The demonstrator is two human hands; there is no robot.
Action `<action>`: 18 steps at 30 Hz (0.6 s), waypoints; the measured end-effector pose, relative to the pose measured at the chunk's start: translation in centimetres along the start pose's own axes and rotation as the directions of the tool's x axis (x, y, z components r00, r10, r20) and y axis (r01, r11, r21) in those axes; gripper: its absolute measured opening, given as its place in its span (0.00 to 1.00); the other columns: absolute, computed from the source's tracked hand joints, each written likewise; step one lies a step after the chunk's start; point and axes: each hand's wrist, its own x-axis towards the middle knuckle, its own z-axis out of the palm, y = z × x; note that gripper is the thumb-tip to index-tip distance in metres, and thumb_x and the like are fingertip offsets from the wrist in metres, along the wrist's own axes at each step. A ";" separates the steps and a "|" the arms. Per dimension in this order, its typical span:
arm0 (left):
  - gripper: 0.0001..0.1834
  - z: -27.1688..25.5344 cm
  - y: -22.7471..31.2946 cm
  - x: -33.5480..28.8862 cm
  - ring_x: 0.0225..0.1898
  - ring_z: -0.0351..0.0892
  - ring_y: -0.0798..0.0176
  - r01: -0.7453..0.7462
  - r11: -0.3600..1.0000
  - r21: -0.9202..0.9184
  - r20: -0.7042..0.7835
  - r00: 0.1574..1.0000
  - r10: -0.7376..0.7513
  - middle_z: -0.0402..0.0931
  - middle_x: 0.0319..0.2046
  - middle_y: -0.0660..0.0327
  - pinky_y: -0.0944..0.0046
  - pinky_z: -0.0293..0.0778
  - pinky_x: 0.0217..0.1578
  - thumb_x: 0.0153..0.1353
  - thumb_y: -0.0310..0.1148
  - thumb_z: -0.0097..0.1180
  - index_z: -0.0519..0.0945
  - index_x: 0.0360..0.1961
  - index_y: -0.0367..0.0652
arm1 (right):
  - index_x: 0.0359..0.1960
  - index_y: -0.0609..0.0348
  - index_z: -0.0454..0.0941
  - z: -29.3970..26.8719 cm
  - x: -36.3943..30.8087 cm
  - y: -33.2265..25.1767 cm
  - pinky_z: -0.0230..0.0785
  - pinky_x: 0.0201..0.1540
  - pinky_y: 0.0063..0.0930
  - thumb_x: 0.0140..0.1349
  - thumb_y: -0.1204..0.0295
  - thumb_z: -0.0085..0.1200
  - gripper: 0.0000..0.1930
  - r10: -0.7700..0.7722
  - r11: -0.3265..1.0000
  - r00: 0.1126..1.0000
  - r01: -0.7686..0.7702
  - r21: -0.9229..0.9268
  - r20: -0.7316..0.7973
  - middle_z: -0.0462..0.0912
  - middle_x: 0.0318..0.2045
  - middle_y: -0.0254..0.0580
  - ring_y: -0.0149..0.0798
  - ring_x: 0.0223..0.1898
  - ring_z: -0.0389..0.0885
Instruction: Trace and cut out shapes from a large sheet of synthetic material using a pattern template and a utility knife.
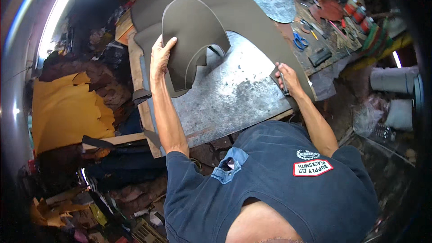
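Observation:
My left hand (160, 58) grips the left edge of a cut piece of dark olive sheet material (191, 24), thumb on top. The piece has a rounded far end and is held up, tilted, over the metal-topped table (225, 108). My right hand (291, 80) is closed round a slim dark tool, seemingly a cutter knife (284, 85), at the table's right side. It rests over the narrow right-hand strip of the large olive sheet (247, 13). That sheet covers the far part of the table, with a wide opening where bare metal shows.
Blue-handled scissors (300, 41), a black block (320, 56) and thread spools (358, 14) lie on the cluttered bench at right. A yellow hide (72, 114) hangs at left. Scraps fill the floor at lower left. A whitish bucket (392, 79) stands at far right.

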 end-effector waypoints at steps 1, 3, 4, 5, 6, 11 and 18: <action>0.20 -0.4 1.0 -0.4 0.40 0.81 0.68 -0.038 0.999 -0.031 0.020 0.999 0.038 0.82 0.43 0.60 0.68 0.77 0.42 0.62 0.32 0.62 0.77 0.54 0.38 | 0.56 0.56 0.74 -0.1 0.1 0.1 0.63 0.15 0.17 0.72 0.56 0.47 0.20 -0.002 1.000 1.000 0.002 0.003 0.020 0.74 0.29 0.32 0.22 0.17 0.69; 0.20 -0.7 3.0 -1.7 0.40 0.81 0.68 -0.034 0.996 -0.079 -0.018 0.999 0.033 0.82 0.44 0.60 0.68 0.77 0.42 0.61 0.30 0.64 0.77 0.54 0.39 | 0.56 0.56 0.75 -0.1 0.0 0.2 0.63 0.15 0.17 0.72 0.57 0.46 0.19 -0.008 1.000 1.000 0.008 0.003 0.009 0.75 0.29 0.32 0.22 0.17 0.69; 0.20 -0.8 3.7 -2.1 0.41 0.81 0.68 -0.061 0.991 -0.116 -0.034 0.998 0.057 0.82 0.44 0.60 0.68 0.77 0.42 0.61 0.30 0.64 0.77 0.54 0.38 | 0.58 0.57 0.74 -0.2 -0.1 0.2 0.63 0.16 0.17 0.72 0.58 0.46 0.20 -0.007 1.000 1.000 0.007 0.003 0.020 0.74 0.29 0.32 0.23 0.17 0.69; 0.20 -0.8 4.3 -2.7 0.41 0.81 0.68 -0.087 0.984 -0.154 -0.050 0.996 0.080 0.82 0.44 0.60 0.67 0.77 0.43 0.61 0.29 0.64 0.77 0.54 0.38 | 0.58 0.57 0.74 -0.1 0.0 0.2 0.63 0.16 0.17 0.72 0.58 0.46 0.20 -0.002 1.000 0.999 0.002 0.001 0.033 0.74 0.29 0.32 0.23 0.17 0.69; 0.19 -0.5 4.9 -3.5 0.42 0.81 0.67 -0.120 0.975 -0.186 -0.091 0.990 0.105 0.82 0.45 0.60 0.66 0.77 0.44 0.61 0.29 0.63 0.77 0.53 0.38 | 0.58 0.57 0.73 -0.2 0.0 0.2 0.63 0.16 0.18 0.72 0.59 0.46 0.20 -0.001 1.000 0.999 0.000 0.015 0.032 0.74 0.29 0.32 0.23 0.17 0.69; 0.22 -0.1 2.2 -6.9 0.46 0.81 0.61 -0.128 0.909 -0.397 -0.218 0.975 0.042 0.79 0.49 0.56 0.61 0.79 0.46 0.63 0.29 0.59 0.72 0.58 0.38 | 0.61 0.59 0.71 -0.2 0.1 0.0 0.64 0.16 0.18 0.71 0.59 0.46 0.23 0.032 0.998 0.999 -0.034 0.045 0.030 0.74 0.29 0.32 0.23 0.18 0.69; 0.22 3.2 -15.0 -14.8 0.49 0.81 0.54 0.004 0.695 -0.719 -0.354 0.858 -0.372 0.77 0.51 0.54 0.53 0.81 0.50 0.65 0.27 0.54 0.69 0.60 0.38 | 0.61 0.60 0.70 0.0 0.2 -0.7 0.65 0.17 0.16 0.71 0.57 0.48 0.24 0.015 1.000 0.999 -0.014 -0.028 0.035 0.76 0.30 0.33 0.22 0.18 0.70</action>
